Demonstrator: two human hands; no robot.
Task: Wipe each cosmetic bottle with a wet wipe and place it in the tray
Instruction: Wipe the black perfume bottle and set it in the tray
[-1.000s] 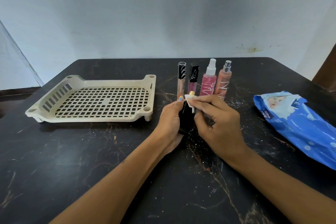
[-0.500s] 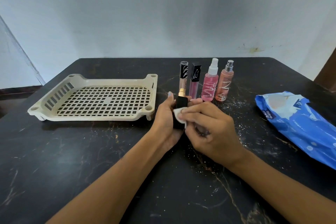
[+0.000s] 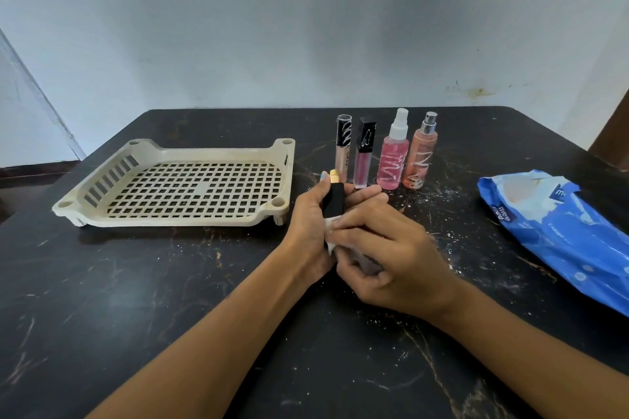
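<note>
My left hand [image 3: 311, 224] grips a black bottle with a gold top [image 3: 333, 199], upright above the table's middle. My right hand [image 3: 391, 255] presses a white wet wipe [image 3: 331, 241] against the bottle's lower part, which the fingers hide. The cream slotted tray [image 3: 102, 187] sits to the left with nothing in it. Behind my hands a row stands upright: a clear gloss tube with a black cap [image 3: 343, 146], a pink gloss tube [image 3: 363, 155], a pink spray bottle [image 3: 393, 153] and a peach spray bottle [image 3: 419, 155].
A blue pack of wet wipes [image 3: 561, 235] lies at the right edge of the dark marble table [image 3: 170, 282]. White specks are scattered on the surface near the bottles. A pale wall stands close behind the table.
My right hand has slid the wipe down the black bottle, from its top to its lower part. The gold top and black body now show above my fingers.
</note>
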